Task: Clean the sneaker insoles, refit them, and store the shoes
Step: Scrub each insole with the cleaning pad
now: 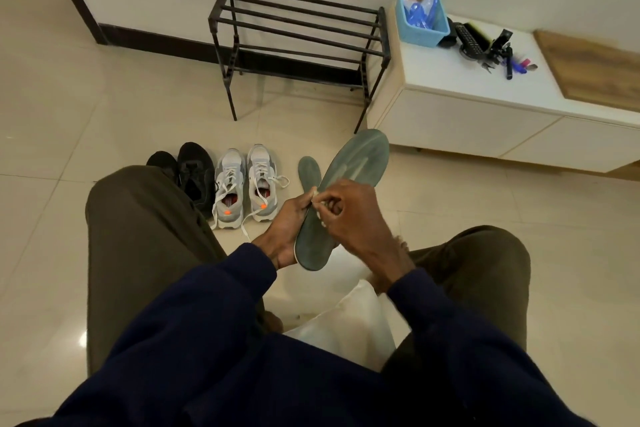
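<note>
Insole, grey-green, slants up and away from the grip. The left hand curls round its heel half, and the right hand pinches a small white cloth against its middle. Grey sneakers stand on the floor, just left of the grip.

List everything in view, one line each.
insole: 1, grey-green, held up in both grips
second insole: 1, grey-green, behind it, right of the sneakers
sneakers: 2, grey-white, floor, centre
black shoes: 2, black, floor, left of the sneakers
rack: 1, black, by the wall
cabinet: 1, white, right
basket: 1, blue, on the cabinet
tools and pens: several, mostly dark, on the cabinet
white bundle: 1, white, between the knees
white scrap: 1, white, against the insole
left grip: holds the insole from below
right grip: pinches the white scrap
</note>
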